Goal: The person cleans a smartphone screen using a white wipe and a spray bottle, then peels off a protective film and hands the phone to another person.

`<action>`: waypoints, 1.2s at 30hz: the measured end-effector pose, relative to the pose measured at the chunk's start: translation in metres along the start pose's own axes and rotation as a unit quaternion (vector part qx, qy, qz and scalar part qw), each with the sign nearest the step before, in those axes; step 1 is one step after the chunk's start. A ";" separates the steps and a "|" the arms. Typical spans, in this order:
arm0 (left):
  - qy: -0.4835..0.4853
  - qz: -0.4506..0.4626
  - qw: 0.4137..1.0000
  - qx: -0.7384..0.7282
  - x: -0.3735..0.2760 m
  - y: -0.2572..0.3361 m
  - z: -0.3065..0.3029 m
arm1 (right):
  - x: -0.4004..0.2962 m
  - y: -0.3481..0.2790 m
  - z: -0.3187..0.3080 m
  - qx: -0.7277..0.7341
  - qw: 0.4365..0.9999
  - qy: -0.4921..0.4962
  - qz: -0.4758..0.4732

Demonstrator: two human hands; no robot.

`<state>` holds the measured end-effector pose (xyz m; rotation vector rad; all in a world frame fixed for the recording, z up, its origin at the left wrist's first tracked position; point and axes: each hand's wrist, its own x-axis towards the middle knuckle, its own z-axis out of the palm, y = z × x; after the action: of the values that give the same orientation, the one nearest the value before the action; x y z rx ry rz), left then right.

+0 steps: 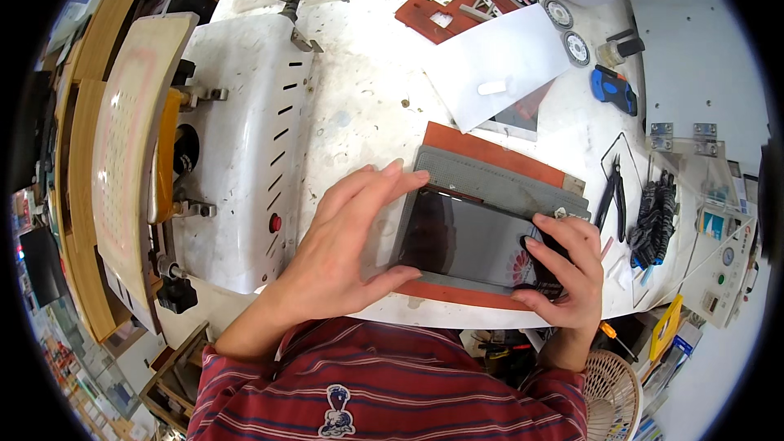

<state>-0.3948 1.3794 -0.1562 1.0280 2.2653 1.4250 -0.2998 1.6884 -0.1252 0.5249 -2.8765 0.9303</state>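
A dark, glossy phone-sized panel point(465, 236) lies on a grey textured pad point(490, 174), which rests on a reddish-brown mat point(484, 144). Near its right end the panel bears a pink flower print and writing. My left hand point(352, 242) spans the left end, index fingertip at the far corner of the pad and thumb by the near edge; whether it grips is unclear. Around the panel's right end, my right hand point(569, 269) has fingertips on the far edge and surface and its thumb at the near edge.
Left stands a white machine point(239, 135) with a raised perforated plate point(122, 128). Beyond the mat lie a white sheet point(496, 61) and a red-brown cut-out board point(429, 15). Pliers point(612, 196), dark gloves point(652, 220) and a blue-black tool point(612, 90) lie at right.
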 end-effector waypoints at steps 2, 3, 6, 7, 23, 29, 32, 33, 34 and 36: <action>0.000 0.000 1.000 -0.001 0.000 0.000 0.001 | 0.000 0.001 0.000 0.001 1.000 -0.001 0.000; 0.001 0.001 1.000 -0.002 0.000 0.000 0.001 | 0.000 0.001 0.000 0.001 1.000 -0.003 0.001; 0.002 0.003 1.000 -0.005 0.000 0.000 0.001 | -0.001 0.001 -0.001 0.001 1.000 -0.006 0.002; 0.003 0.004 1.000 -0.007 0.000 -0.001 0.001 | -0.001 0.001 -0.001 0.002 1.000 -0.006 0.003; 0.008 0.002 1.000 -0.012 -0.001 -0.001 0.003 | 0.000 -0.001 0.000 -0.003 1.000 -0.006 0.006; -0.003 -0.004 1.000 -0.010 -0.001 0.000 0.001 | 0.000 -0.001 0.001 -0.005 1.000 -0.002 0.001; -0.005 0.006 1.000 -0.001 0.000 -0.001 0.002 | 0.000 -0.001 0.001 0.004 1.000 0.000 0.004; -0.007 0.006 1.000 0.009 0.000 -0.001 0.001 | 0.000 -0.001 0.001 0.004 1.000 -0.002 0.007; -0.009 0.007 1.000 0.019 0.001 0.001 0.000 | 0.001 -0.002 0.000 0.005 1.000 -0.003 0.009; -0.011 0.008 0.999 0.029 0.001 0.002 0.000 | 0.001 -0.003 0.000 0.005 1.000 -0.004 0.013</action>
<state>-0.3951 1.3806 -0.1546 1.0768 2.3006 1.3532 -0.2994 1.6863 -0.1235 0.4927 -2.8934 0.9504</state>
